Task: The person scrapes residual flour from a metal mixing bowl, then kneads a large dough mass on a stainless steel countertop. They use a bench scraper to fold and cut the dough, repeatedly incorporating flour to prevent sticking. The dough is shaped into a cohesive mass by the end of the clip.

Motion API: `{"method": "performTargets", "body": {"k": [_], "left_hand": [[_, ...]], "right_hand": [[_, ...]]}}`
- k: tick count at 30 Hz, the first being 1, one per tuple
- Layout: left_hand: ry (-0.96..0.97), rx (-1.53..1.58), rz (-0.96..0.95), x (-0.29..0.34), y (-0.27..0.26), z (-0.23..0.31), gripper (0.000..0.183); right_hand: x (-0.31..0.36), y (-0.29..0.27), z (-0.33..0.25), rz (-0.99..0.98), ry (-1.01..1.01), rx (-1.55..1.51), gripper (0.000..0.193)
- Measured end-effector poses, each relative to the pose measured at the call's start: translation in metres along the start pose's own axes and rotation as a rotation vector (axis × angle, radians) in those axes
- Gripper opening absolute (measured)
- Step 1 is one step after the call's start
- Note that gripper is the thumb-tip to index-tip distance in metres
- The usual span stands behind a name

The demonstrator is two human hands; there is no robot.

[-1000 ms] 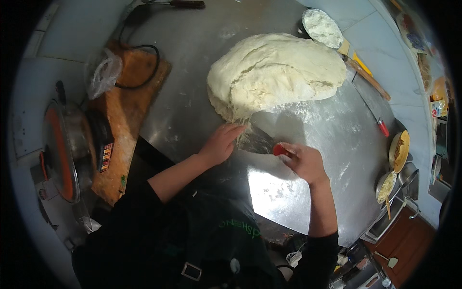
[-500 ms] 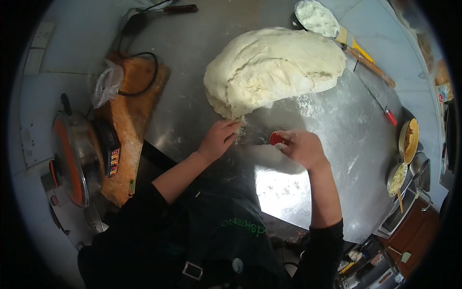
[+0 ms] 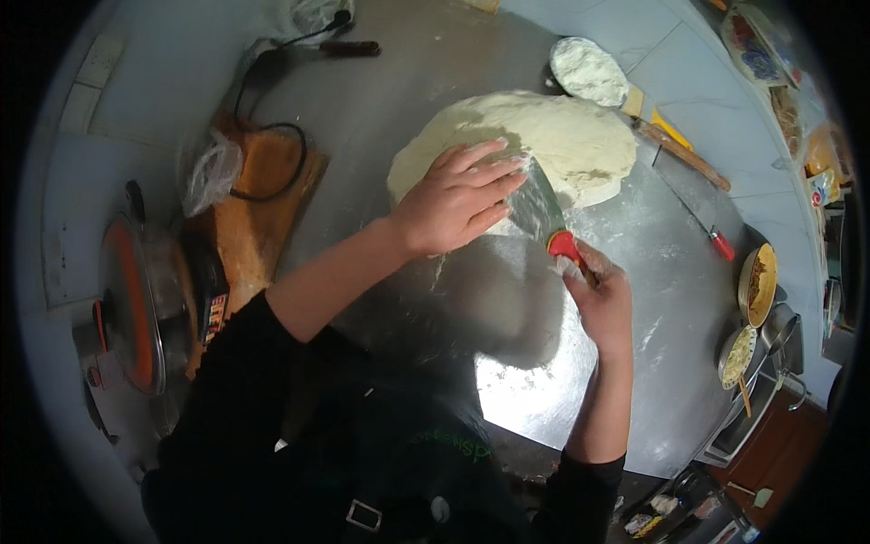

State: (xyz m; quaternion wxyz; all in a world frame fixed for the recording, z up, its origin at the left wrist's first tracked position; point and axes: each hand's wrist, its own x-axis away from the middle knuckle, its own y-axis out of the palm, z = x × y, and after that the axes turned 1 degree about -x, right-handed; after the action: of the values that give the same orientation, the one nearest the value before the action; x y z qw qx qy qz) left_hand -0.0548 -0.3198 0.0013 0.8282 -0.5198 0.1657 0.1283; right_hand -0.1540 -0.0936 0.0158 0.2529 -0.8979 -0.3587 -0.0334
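Note:
A large pale mound of dough (image 3: 580,127) lies on the metal worktop, partly covered by my hands and a blade. My right hand (image 3: 605,295) is closed round the red-and-yellow handle of a broad-bladed knife (image 3: 541,204). Its wide metal blade points away and to the left, up against the near side of the dough. My left hand (image 3: 458,199) is open with fingers stretched out, over the dough's near left part. The fingertips reach the blade's left edge; whether they press on it or only on the dough I cannot tell.
A bowl of flour (image 3: 589,71), a brush (image 3: 671,131), a rolling pin (image 3: 684,156) and a red-handled thin rod (image 3: 720,245) lie at the far right. Two bowls of food (image 3: 758,286) stand right. A wooden board (image 3: 263,186) and a lidded pan (image 3: 140,308) are left.
Both hands have moved away from me. My left hand has opened out over the dough, and my right hand has raised the knife, bringing its blade into view at the dough.

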Motion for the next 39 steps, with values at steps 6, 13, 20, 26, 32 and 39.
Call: {"method": "performTargets", "body": {"k": [6,13,20,26,32,39], "left_hand": [[0.075,-0.11,-0.28,-0.039,0.038,-0.037,0.039],[-0.041,0.134,-0.168,-0.05,0.06,-0.052,0.023],[-0.071,-0.12,-0.182,-0.033,0.05,-0.037,0.029],[-0.01,-0.291,-0.355,-0.007,0.017,-0.034,0.041],[-0.048,-0.235,-0.147,0.002,0.0,-0.034,0.031],[-0.257,0.217,0.093,-0.028,0.006,0.002,0.024]], "right_hand": [[-0.016,0.006,0.009,0.107,0.139,0.159,0.04],[0.012,0.013,0.021,0.19,0.148,0.204,0.039],[0.056,-0.012,0.033,0.272,0.22,0.197,0.038],[0.058,0.001,0.046,0.268,0.18,0.013,0.036],[0.06,0.001,0.037,0.331,0.077,0.208,0.035],[0.03,0.025,0.012,0.313,-0.021,0.173,0.036]]}}
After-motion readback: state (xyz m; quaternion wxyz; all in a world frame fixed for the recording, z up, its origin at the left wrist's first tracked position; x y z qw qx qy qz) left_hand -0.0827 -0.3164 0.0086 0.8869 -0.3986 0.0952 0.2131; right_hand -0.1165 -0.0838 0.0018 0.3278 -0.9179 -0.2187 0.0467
